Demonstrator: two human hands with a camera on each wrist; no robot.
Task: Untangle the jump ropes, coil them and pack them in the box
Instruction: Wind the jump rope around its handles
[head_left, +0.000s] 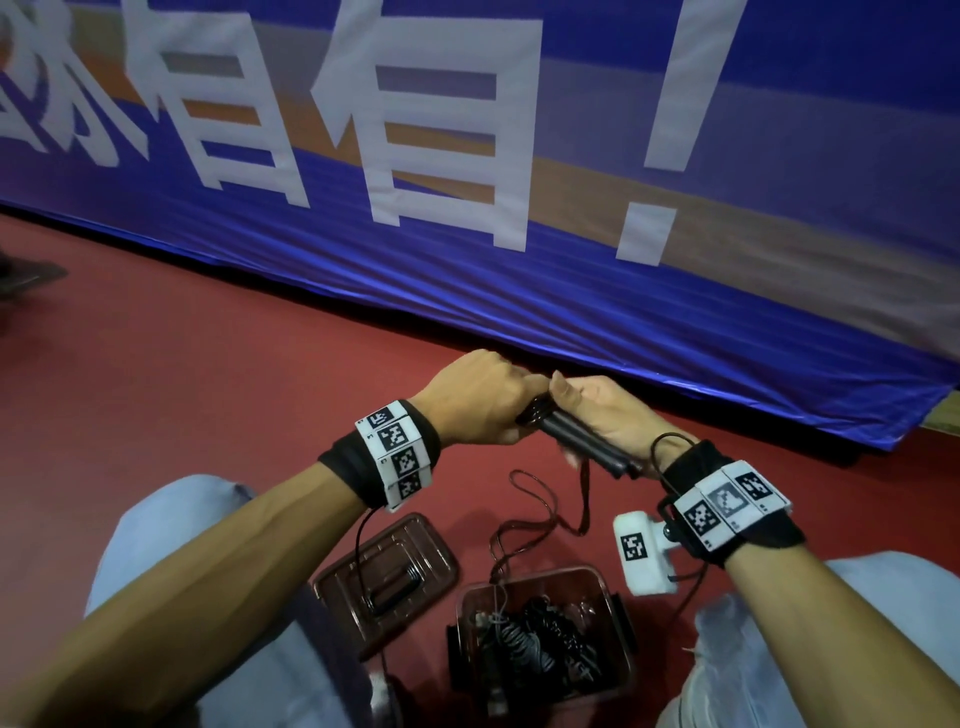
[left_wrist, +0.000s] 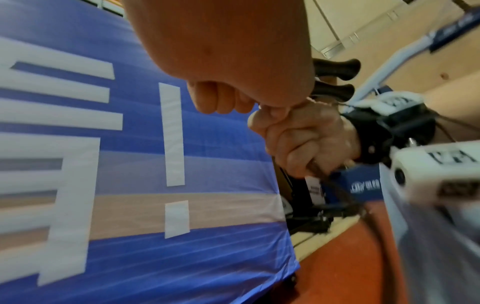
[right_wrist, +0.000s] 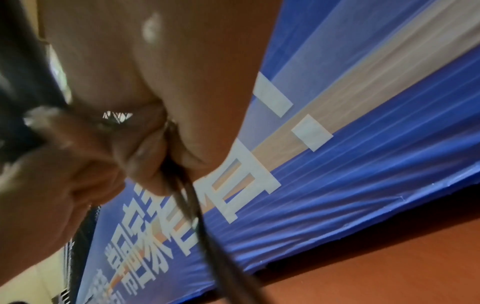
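Observation:
In the head view both hands meet above the red floor. My right hand (head_left: 576, 415) grips a pair of black jump rope handles (head_left: 592, 444) lying side by side along its palm. My left hand (head_left: 511, 410) curls round their far ends. The thin dark rope (head_left: 584, 499) hangs from them, loops on the floor and runs down to the clear plastic box (head_left: 621, 592), which holds a coiled rope bundle (head_left: 535, 644). In the left wrist view the handle ends (left_wrist: 337, 67) stick out past my palm. In the right wrist view my fingers (right_wrist: 145, 164) pinch rope strands (right_wrist: 192, 205).
The box lid (head_left: 436, 540) lies on the floor left of the box with a dark object on it. A blue banner (head_left: 519, 291) stands close behind the hands. My knees in light jeans flank the box. Red floor (head_left: 208, 389) stretches to the left.

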